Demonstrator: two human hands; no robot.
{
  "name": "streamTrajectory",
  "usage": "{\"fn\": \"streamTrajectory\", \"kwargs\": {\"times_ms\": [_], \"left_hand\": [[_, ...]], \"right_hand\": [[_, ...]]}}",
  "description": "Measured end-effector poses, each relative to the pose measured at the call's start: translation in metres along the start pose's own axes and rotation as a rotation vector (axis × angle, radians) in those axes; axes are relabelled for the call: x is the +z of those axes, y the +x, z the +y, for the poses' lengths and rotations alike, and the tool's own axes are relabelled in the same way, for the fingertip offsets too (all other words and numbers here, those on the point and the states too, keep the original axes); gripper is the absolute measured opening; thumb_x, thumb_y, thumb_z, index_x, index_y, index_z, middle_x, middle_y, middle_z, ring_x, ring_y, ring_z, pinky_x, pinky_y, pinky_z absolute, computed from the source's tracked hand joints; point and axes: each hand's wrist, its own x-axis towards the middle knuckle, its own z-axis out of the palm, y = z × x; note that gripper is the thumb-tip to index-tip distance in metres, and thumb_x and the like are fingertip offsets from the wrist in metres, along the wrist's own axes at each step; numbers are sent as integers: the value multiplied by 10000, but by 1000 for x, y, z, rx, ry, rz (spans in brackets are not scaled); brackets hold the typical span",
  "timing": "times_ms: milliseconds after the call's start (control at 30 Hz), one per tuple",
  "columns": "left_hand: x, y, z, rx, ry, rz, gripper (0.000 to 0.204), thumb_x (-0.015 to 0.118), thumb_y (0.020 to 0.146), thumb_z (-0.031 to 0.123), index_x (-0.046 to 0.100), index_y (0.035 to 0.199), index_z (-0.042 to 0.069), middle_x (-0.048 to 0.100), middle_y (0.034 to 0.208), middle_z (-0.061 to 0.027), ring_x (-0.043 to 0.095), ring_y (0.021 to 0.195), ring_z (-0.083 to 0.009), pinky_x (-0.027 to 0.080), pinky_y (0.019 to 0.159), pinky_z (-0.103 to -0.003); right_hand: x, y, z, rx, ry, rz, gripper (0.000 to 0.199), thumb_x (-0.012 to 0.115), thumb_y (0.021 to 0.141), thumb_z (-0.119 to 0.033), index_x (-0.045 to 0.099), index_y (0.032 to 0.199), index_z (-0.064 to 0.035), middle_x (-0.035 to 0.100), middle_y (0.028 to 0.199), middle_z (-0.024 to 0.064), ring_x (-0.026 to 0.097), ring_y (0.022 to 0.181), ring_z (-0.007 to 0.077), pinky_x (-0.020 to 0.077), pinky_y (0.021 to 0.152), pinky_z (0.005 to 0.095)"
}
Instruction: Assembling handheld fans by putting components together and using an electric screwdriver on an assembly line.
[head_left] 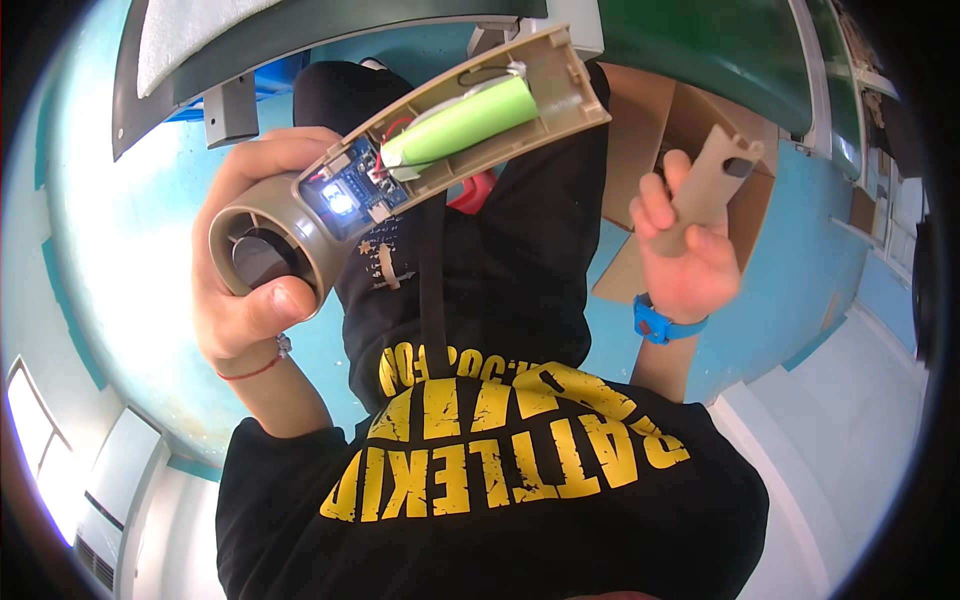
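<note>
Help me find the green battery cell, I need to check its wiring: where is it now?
In the head view, upper centre: the green battery cell lies inside the opened beige handle of the device, beside the blue circuit board, held by the left hand.

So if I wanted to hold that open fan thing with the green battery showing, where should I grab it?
Probably grab the fan by its round head, like the left hand does, coming from the closed back. The handle lies open, with battery and circuit board bare.

Opened beige handheld fan (pixel 400 170), green battery (pixel 460 122) exposed
</note>
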Motion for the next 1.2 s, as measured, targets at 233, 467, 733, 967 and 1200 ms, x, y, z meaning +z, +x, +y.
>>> {"fn": "streamTrajectory", "kwargs": {"times_ms": [233,467,733,967,1200], "left_hand": [[-1,11,-10,79,-170,-272,662,796,651,325,568,1142,-56,563,1149,-204,566,1073,-277,436,917,-354],[3,12,-18,91,-283,-359,616,791,682,266,565,1166,-41,574,1143,-178,571,1062,-270,448,898,-355],[-4,10,-22,96,-313,-363,706,796,670,364,535,1185,-42,570,1154,-196,600,1027,-251,491,848,-336],[11,17,-21,-83,-329,-23,786,666,738,561,497,1254,-7,554,1209,-204,615,1062,-262,551,811,-316],[20,19,-39,-96,-582,-126,689,661,802,491,485,1295,43,558,1231,-196,605,1081,-258,555,798,-302]], "right_hand": [[14,-6,2,49,-328,45,533,542,896,-322,415,1283,23,547,1095,131,548,730,196,454,598,311],[52,25,4,-79,-295,10,615,690,856,-342,427,1287,10,499,761,-13,471,595,68,356,507,208],[80,35,1,44,-462,26,736,763,777,-436,427,1249,18,565,754,20,467,542,25,344,462,161],[82,33,14,-44,-263,-5,750,834,718,-263,417,1262,40,597,893,53,544,709,80,422,600,195],[63,27,17,-261,-280,-183,821,891,650,-145,407,1273,85,548,1175,141,610,860,112,490,793,185]]}}
